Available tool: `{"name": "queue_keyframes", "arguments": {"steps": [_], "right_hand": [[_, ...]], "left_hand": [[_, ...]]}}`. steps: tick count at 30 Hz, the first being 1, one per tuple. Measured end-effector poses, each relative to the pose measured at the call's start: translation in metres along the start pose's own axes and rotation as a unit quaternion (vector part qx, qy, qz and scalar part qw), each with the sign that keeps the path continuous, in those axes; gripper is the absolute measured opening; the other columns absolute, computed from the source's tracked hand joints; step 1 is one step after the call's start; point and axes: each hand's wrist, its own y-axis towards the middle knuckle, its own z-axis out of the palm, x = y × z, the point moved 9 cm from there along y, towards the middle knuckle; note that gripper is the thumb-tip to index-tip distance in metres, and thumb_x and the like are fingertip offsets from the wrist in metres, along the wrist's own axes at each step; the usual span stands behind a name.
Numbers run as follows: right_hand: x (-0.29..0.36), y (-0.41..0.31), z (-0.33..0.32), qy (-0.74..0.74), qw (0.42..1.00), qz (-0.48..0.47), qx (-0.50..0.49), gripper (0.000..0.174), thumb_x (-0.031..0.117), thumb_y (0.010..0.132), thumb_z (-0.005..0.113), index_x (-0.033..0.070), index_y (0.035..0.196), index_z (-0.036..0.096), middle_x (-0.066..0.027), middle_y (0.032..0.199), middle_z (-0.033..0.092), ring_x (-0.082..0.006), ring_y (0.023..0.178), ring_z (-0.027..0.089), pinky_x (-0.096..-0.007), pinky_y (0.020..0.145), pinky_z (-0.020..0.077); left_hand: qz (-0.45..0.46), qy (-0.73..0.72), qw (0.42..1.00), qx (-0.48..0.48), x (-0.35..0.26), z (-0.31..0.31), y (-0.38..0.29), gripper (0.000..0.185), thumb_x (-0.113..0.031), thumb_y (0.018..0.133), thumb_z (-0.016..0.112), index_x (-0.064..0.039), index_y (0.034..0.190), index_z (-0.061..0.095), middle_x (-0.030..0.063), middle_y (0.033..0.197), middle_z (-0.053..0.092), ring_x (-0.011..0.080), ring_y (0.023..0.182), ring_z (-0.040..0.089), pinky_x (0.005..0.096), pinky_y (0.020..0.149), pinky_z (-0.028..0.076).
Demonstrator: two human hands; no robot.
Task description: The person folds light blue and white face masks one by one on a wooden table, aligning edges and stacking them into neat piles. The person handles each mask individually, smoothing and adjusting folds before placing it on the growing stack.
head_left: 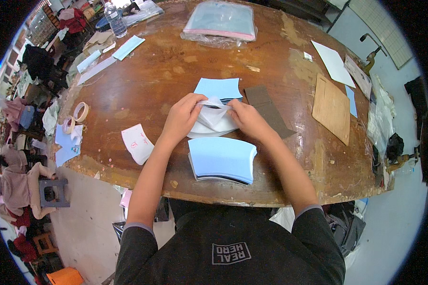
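Observation:
A thin white translucent sheet [214, 115] is pinched between my left hand [184, 115] at its left corner and my right hand [249, 117] at its right. Its upper edge gapes, with something dark showing in the gap. Under it lie curved white pieces [212, 131], partly hidden by the sheet and my fingers. Just beyond my hands sits a stack of light blue cut pieces [218, 87] with dark layers at its near edge. Closer to my body rests another stack of curved light blue pieces [222, 156], with white and black layers showing beneath.
Right of my hands lies a dark brown strip [269, 110]; beyond it are a wooden board [331, 108] and a white sheet [333, 62]. A marked white pattern piece [137, 144], tape rolls [81, 112] and a water bottle [115, 19] are leftward. Plastic-wrapped sheets [219, 19] lie at the back.

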Motion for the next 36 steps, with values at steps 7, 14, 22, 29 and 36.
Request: {"name": "queue_keyframes", "arguments": {"steps": [7, 14, 22, 29, 36], "right_hand": [[0.016, 0.005, -0.016, -0.024, 0.997, -0.065, -0.033, 0.017, 0.015, 0.096, 0.062, 0.001, 0.106, 0.06, -0.0219, 0.099, 0.068, -0.0397, 0.092, 0.067, -0.0449, 0.079, 0.0525], [0.02, 0.0, 0.0, -0.013, 0.994, -0.102, 0.04, 0.018, 0.014, 0.092, 0.066, 0.0, 0.103, 0.064, -0.018, 0.098, 0.069, -0.0358, 0.091, 0.067, -0.0438, 0.081, 0.0528], [0.019, -0.003, -0.009, 0.05, 0.995, -0.083, 0.004, 0.016, 0.01, 0.091, 0.067, -0.002, 0.102, 0.068, -0.015, 0.098, 0.071, -0.0261, 0.085, 0.068, -0.0354, 0.077, 0.0542], [0.003, -0.006, -0.033, 0.124, 0.987, -0.01, -0.102, 0.016, 0.014, 0.091, 0.068, 0.0, 0.097, 0.071, -0.0115, 0.088, 0.072, -0.0196, 0.078, 0.068, -0.0339, 0.07, 0.0536], [-0.024, -0.021, -0.081, 0.32, 0.902, 0.106, -0.269, 0.007, 0.008, 0.091, 0.066, 0.002, 0.093, 0.066, -0.0027, 0.095, 0.071, -0.0116, 0.076, 0.062, -0.0288, 0.066, 0.0509]], "left_hand": [[-0.072, 0.085, 0.993, 0.046, 0.021, 0.005, -0.006, 0.017, -0.013, 0.094, 0.062, -0.007, 0.109, 0.064, 0.0155, 0.103, 0.071, 0.0348, 0.095, 0.067, 0.0416, 0.084, 0.052], [0.02, 0.138, 0.99, 0.016, 0.009, -0.004, -0.019, 0.026, -0.011, 0.083, 0.069, -0.009, 0.109, 0.071, 0.0102, 0.101, 0.072, 0.0313, 0.094, 0.066, 0.0405, 0.085, 0.052], [-0.024, 0.154, 0.987, 0.04, 0.039, 0.019, -0.034, 0.026, -0.01, 0.08, 0.072, -0.01, 0.106, 0.071, 0.0083, 0.099, 0.069, 0.0312, 0.093, 0.065, 0.0419, 0.084, 0.053], [0.016, 0.203, 0.979, 0.034, 0.032, 0.021, -0.036, 0.017, -0.017, 0.084, 0.073, -0.011, 0.1, 0.071, 0.0066, 0.097, 0.068, 0.0299, 0.091, 0.063, 0.0423, 0.081, 0.052], [0.023, 0.174, 0.984, 0.041, 0.031, 0.021, -0.034, 0.013, -0.017, 0.086, 0.071, -0.011, 0.098, 0.072, 0.006, 0.098, 0.067, 0.0305, 0.092, 0.063, 0.0444, 0.081, 0.05]]}}
